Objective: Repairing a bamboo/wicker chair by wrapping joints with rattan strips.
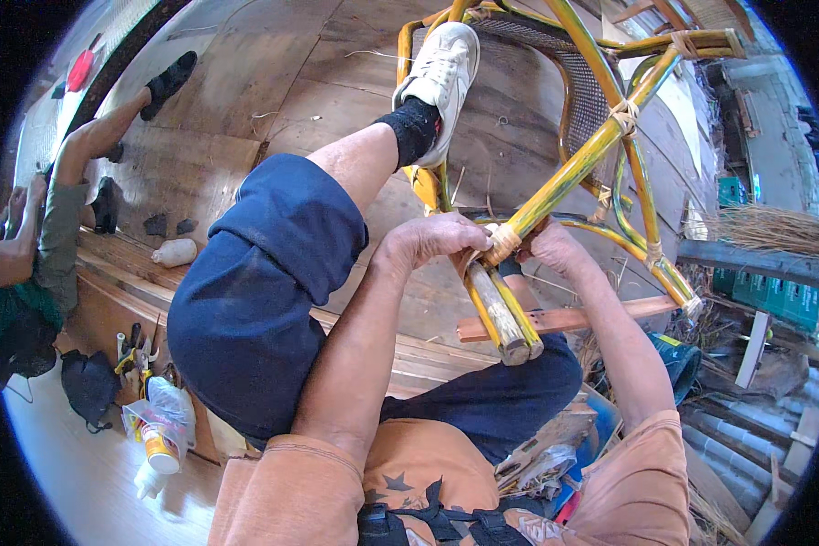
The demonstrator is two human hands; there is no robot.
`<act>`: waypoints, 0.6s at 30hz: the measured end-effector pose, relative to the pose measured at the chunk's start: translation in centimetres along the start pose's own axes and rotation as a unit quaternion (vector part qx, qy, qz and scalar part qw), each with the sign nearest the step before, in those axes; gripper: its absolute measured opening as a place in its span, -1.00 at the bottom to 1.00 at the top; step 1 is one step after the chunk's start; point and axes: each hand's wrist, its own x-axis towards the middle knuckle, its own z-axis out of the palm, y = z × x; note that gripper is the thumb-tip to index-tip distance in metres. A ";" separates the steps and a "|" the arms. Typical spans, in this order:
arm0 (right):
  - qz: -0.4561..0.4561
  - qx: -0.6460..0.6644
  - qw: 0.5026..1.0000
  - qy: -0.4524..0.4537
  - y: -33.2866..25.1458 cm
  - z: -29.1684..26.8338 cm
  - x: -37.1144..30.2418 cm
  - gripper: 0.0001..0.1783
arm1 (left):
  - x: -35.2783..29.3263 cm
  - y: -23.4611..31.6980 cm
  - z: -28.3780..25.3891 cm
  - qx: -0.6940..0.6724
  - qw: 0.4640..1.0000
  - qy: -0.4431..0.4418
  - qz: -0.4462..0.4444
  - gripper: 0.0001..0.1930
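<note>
A yellow-green rattan chair frame (569, 173) with a dark woven panel (589, 105) lies tilted in front of me. Pale binding strip (501, 244) is wrapped round the joint where its poles meet. On the left side of that joint, my left hand (432, 238) is closed, thumb and fingers pinching the strip. My right hand (558, 249) is curled against the joint's right side; its fingertips are partly hidden behind the pole, and what they hold does not show. My foot, in a white shoe (443, 77), rests against the frame.
A reddish wooden slat (573, 317) crosses beneath the pole ends. Bundled dry strips (769, 227) and green crates (773, 296) stand at right. At left are a white bottle (175, 252), pliers and other hand tools (136, 353), a white tub (162, 450), and another person's arm (64, 205).
</note>
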 end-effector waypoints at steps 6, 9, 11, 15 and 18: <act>0.000 -0.022 1.000 -0.015 -0.9 -0.1 -0.4 -0.78 | 0.2 0.2 -0.3 0.027 0.999 -0.020 -0.040 -0.54; 0.002 -0.027 1.000 0.007 -1.8 0.2 -1.1 -0.79 | 0.3 0.1 -0.1 0.018 1.000 -0.005 -0.020 -0.57; -0.001 -0.048 0.999 0.026 -2.2 0.4 -1.6 -0.79 | 0.4 0.0 0.0 0.002 0.999 -0.015 -0.039 -0.58; -0.007 -0.015 1.000 0.012 -1.9 0.4 -1.3 -0.77 | 0.4 0.6 -0.2 0.050 0.997 -0.013 -0.053 -0.55; 0.017 -0.041 0.999 0.003 -0.8 -0.2 -0.4 -0.77 | 0.3 1.9 -0.1 0.116 0.992 0.040 -0.030 -0.50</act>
